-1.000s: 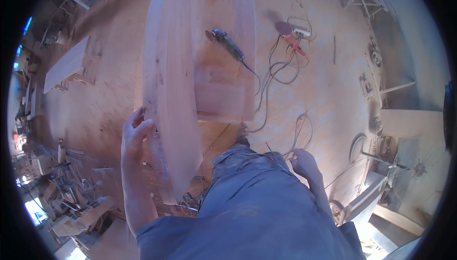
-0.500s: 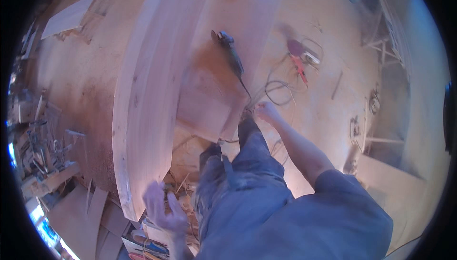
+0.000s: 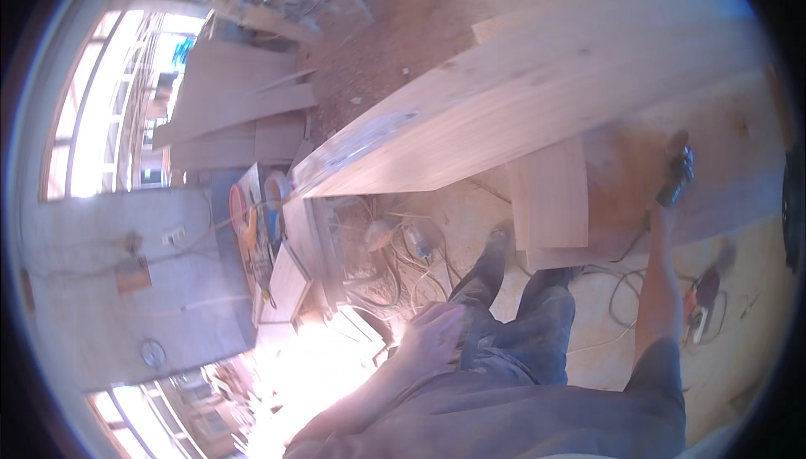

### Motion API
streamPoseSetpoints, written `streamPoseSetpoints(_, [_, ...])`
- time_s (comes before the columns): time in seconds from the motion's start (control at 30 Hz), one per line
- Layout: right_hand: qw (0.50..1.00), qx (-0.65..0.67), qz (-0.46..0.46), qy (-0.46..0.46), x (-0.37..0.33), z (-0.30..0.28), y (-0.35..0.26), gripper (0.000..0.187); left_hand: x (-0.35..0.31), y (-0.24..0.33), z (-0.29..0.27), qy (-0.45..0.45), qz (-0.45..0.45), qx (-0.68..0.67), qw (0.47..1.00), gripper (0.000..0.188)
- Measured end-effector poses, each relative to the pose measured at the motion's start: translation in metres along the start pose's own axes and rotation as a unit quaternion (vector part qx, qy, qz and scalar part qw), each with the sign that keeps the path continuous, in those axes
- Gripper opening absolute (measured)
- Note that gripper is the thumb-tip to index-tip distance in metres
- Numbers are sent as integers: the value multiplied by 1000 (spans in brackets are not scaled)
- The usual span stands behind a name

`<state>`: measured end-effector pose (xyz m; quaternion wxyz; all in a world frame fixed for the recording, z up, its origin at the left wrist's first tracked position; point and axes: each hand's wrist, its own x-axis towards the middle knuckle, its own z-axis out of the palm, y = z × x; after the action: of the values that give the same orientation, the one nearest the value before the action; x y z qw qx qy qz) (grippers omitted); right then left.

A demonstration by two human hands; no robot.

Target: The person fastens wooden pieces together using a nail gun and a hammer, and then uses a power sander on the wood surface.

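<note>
At the right, my right hand [image 3: 662, 214] reaches out and is closed around the rear end of a dark angle grinder [image 3: 678, 172]. The grinder is over a wide, dusty wooden board [image 3: 621, 199], its round disc toward the far side. A cord trails from its rear end. My left hand [image 3: 435, 335] is beside my left thigh, back upward; blur hides how its fingers are set, and I see nothing in it. Ahead of me a long, thick wooden slab [image 3: 520, 98] stretches from the middle to the upper right. A smaller pale panel [image 3: 550, 199] lies on the board.
A red power tool with a round disc [image 3: 695, 301] lies on the floor at the right among looped cords. Near my feet sit cables and a rounded tool [image 3: 420, 239]. A shelf holds tape rolls [image 3: 238, 204]. Wood offcuts [image 3: 227, 94] lean near the window.
My view has swung left, bringing the wall and window in. My right hand has moved from beside my knee to the grinder. My left hand has come in near my thigh.
</note>
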<state>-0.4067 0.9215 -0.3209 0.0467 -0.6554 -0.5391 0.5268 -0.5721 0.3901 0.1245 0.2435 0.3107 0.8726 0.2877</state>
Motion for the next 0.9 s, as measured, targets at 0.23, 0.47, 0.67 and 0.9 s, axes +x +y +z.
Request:
streamPoseSetpoints(0.23, [946,303,35,-115,-220,-22,8,14,54,-8,74,-106,-11,-171,979,32])
streamPoseSetpoints(0.47, [970,229,14,-86,-501,25,-32,13,82,-6,169,-311,-86,-291,900,55])
streamPoseSetpoints(0.67, [989,108,-100,-11,-606,74,-31,42,48,-21,112,-380,-78,-483,785,59])
streamPoseSetpoints(0.9, [762,472,-136,-423,-646,44,-99,61,45,35,-9,-527,172,-541,632,70])
